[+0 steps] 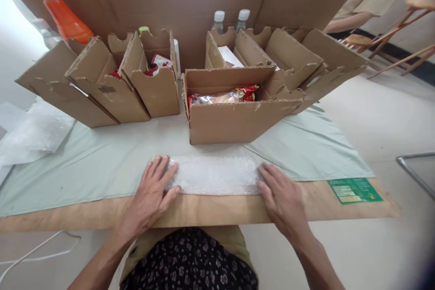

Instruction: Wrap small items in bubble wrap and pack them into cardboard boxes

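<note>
A sheet of clear bubble wrap [215, 174] lies flat near the table's front edge. My left hand [152, 192] rests flat on its left end, fingers spread. My right hand [282, 197] lies flat at its right end, fingers stretched out. Just behind the wrap stands an open cardboard box [231, 122] holding a shiny snack packet [224, 96] with red ends.
More open cardboard boxes [112, 81] stand in a row at the back, some with packets and bottles [219, 20] behind them. An orange bottle [63, 13] is at far left. Loose bubble wrap [34, 131] lies left. A green card [355, 189] lies right. Another person sits at the upper right.
</note>
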Tool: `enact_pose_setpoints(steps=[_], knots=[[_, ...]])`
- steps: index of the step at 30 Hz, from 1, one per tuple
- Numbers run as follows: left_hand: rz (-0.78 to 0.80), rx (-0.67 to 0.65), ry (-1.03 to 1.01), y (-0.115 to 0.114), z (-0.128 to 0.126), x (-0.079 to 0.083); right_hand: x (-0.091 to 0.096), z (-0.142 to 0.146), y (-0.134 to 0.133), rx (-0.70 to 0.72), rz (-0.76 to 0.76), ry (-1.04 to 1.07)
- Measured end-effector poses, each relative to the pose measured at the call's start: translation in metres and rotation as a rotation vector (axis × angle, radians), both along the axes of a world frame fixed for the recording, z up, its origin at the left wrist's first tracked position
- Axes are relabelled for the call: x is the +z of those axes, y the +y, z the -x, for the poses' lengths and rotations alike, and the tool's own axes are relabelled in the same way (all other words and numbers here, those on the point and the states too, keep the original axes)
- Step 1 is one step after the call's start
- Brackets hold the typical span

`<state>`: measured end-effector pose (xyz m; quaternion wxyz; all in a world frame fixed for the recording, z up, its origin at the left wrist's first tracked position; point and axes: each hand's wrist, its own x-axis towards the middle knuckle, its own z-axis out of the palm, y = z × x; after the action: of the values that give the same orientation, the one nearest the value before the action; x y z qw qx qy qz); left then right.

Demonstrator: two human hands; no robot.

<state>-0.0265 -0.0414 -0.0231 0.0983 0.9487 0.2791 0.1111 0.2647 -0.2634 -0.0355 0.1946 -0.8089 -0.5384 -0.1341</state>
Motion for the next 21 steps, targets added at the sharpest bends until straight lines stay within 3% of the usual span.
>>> enact_pose_setpoints(steps=[2,5,8,10,14,16,19,21], knots=[[-0.018,0.144,-0.070,0.002,0.006,0.001,0.004,-0.014,-0.013,-0.071,-0.052,0.025],[-0.072,0.318,-0.117,-0.002,-0.004,0.000,0.006,-0.013,0.006,-0.089,-0.048,0.052],[-0.061,0.309,-0.136,-0.009,-0.019,-0.001,0.006,0.002,0.037,-0.081,-0.035,0.131],[-0.007,0.289,-0.177,-0.011,-0.021,0.003,0.010,0.016,0.044,-0.039,-0.058,0.259],[0.146,0.273,-0.211,0.004,-0.015,0.023,0.028,0.066,0.016,-0.119,-0.171,0.687],[0.128,0.219,-0.189,0.020,-0.020,0.032,0.033,0.101,-0.001,-0.150,-0.197,0.946],[0.038,0.167,-0.147,0.040,-0.039,0.036,0.026,0.150,-0.014,-0.070,-0.166,1.203],[0.007,0.169,-0.184,0.039,-0.048,0.034,0.016,0.172,-0.015,-0.005,-0.155,1.203]])
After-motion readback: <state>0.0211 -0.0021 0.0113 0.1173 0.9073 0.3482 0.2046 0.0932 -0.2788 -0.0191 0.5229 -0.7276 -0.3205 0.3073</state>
